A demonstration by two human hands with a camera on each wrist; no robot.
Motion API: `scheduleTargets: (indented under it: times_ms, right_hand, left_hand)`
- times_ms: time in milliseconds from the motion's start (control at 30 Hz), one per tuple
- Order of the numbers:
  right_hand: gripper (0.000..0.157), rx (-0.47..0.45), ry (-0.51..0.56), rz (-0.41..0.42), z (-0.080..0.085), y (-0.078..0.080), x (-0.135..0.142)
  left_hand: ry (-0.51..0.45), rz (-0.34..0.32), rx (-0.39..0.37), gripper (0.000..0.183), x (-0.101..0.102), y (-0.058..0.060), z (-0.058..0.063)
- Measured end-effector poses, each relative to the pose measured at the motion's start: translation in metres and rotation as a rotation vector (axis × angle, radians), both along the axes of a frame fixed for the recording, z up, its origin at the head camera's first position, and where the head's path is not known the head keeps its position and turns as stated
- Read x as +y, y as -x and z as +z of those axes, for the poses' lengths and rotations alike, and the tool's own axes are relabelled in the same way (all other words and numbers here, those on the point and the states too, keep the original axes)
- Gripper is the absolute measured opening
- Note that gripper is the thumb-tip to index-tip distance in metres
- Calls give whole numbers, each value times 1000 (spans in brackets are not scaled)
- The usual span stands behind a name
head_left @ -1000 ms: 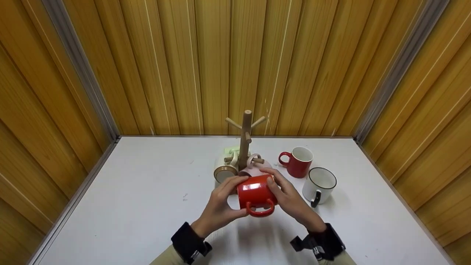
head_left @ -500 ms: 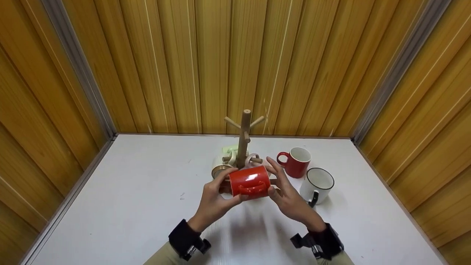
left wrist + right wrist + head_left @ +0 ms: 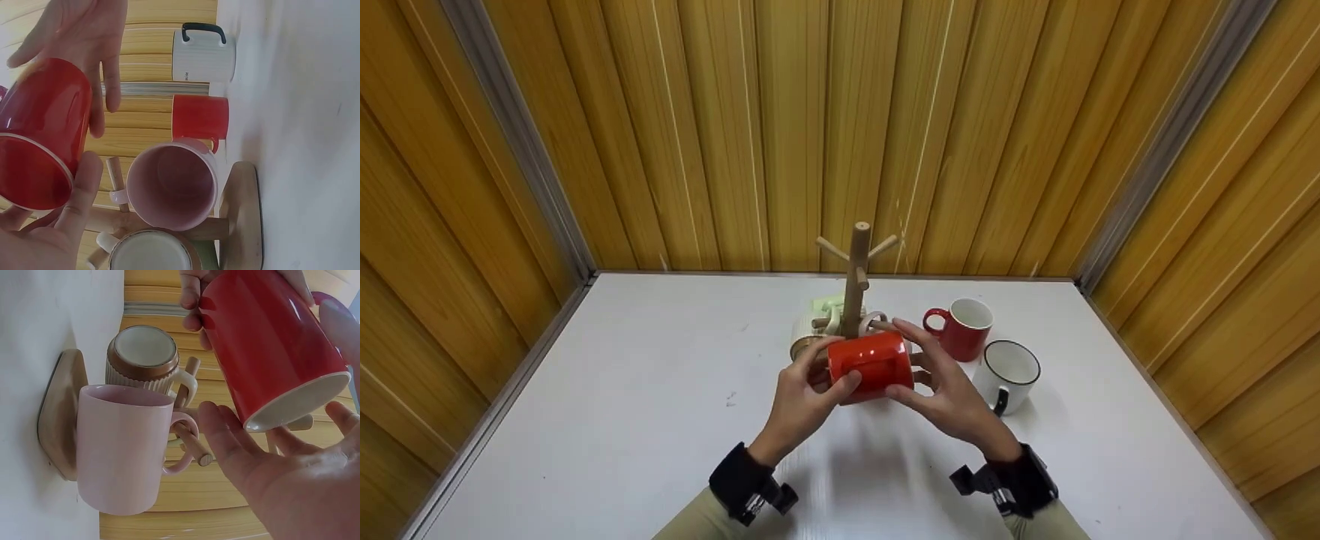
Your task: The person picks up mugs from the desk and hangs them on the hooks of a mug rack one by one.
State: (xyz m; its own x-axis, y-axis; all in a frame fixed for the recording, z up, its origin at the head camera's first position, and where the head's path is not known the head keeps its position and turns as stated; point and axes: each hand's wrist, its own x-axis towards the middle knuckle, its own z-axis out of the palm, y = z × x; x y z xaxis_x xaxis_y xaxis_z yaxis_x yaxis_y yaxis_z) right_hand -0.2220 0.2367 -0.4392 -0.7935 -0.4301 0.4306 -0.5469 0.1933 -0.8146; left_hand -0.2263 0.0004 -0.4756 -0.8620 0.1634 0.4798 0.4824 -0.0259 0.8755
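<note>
A glossy red mug (image 3: 876, 354) lies sideways in the air between both hands, before the wooden mug tree (image 3: 853, 294). Its white-lined mouth faces right in the head view. My left hand (image 3: 801, 401) grips the base end, thumb on the near side. With spread thumb and forefinger, my right hand (image 3: 952, 401) holds the rim end. The mug's handle shows only faintly in the head view. On the tree's lower pegs hang a pink mug (image 3: 124, 450) and a ribbed cream mug (image 3: 143, 374) with a brown band.
Right of the tree, a dark red mug (image 3: 966, 336) stands upright on the white table (image 3: 675, 375). A white mug (image 3: 1003, 379) with black rim and handle stands nearer. Wood-patterned walls (image 3: 787, 135) enclose the table. Something pale green (image 3: 826, 306) shows behind the tree.
The red mug has turned, its handle rolling up from the lower side, and moved slightly left. My right fingers loosened from it and then came back onto the rim end.
</note>
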Motion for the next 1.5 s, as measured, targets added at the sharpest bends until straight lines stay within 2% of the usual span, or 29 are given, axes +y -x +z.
scheduleTargets:
  times_ms: [133,400,600,767,933,1167,1367,1500]
  right_hand:
    - [74,17,30,-33,3,1,-2]
    - [67,54,-10,-179,4,2,-2]
    - [62,101,-6,-236,11,6,-3]
    - [60,123,14,-255,15,11,-4]
    - [59,139,32,-241,20,17,-5]
    - [56,141,34,-239,25,19,-6]
    - [57,125,-11,-288,28,20,-9]
    - [57,129,-66,-288,31,19,-8]
  left_hand:
    - [15,-12,-34,47,1,1,0]
    - [55,-57,-75,56,2,5,0]
    - [53,-71,-69,60,1,5,3]
    - [40,-62,-40,66,1,6,3]
    - [68,-30,-21,72,-1,6,3]
    - [18,-58,20,87,1,8,5]
    - [-5,-47,18,80,3,8,7]
    - [-39,-32,18,78,4,7,6]
